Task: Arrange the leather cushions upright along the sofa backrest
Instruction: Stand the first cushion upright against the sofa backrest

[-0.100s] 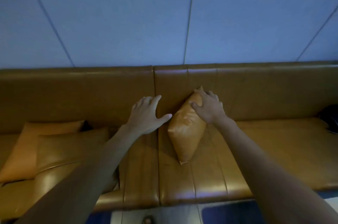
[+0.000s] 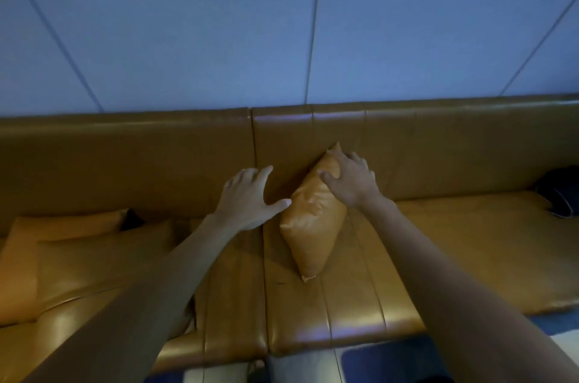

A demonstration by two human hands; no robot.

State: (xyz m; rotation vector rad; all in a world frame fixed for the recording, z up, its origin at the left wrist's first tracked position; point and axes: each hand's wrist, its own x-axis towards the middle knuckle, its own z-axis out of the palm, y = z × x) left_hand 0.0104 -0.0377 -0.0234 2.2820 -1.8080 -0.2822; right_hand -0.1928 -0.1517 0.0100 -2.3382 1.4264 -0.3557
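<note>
Cushion [image 2: 313,216] stands mid-frame, its far corner against the backrest [image 2: 156,160], unchanged in position from a moment ago. Right hand [image 2: 347,182] stays clamped on its top; left hand [image 2: 250,198], spread and empty, has apparently edged its thumb to the cushion's side, so uprighting remains unfinished.

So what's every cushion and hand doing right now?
Middle cushion: propped on edge against the backrest, tilted.
Left cushions: two, lying flat on the seat.
Right hand: fingers gripping the middle cushion's top.
Left hand: open, thumb at the cushion's side.
</note>
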